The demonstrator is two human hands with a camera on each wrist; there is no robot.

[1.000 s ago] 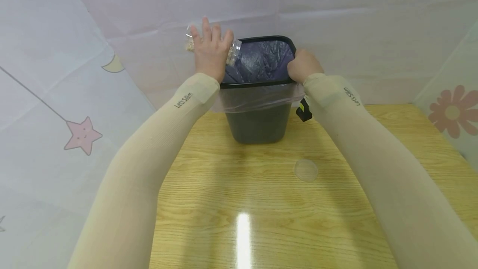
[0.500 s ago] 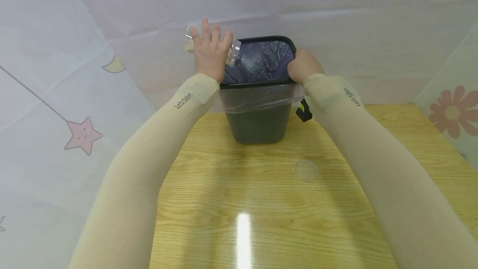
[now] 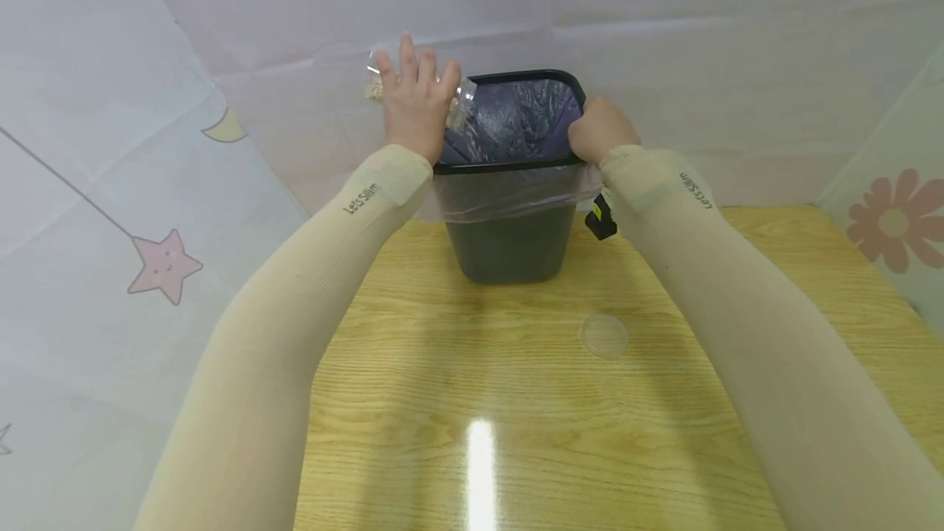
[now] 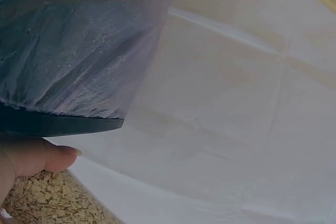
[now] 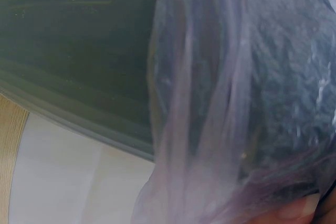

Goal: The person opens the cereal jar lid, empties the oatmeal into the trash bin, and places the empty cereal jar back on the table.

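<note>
Two forearms in cream sleeves printed "Lets Slim" reach across a glossy wooden table (image 3: 516, 400), which carries a bright glare streak in the foreground. One clear round lid (image 3: 604, 336) lies flat on the wood, near the right forearm, apart from everything else. One dark bin (image 3: 510, 248) stands at the table's far edge, lined with a thin plastic bag (image 3: 509, 191) folded over its rim; its inside is hard to make out through the film. Right hand (image 3: 599, 131): clenched over the bin's right rim and liner, fingertips hidden. Left hand (image 3: 415, 105): wrapped over a clear jar of oat flakes (image 3: 460, 105), tilted, mouth over the bin's left rim; jar mostly hidden. Beyond: pale creased sheets, with star and flower prints at the sides.
</note>
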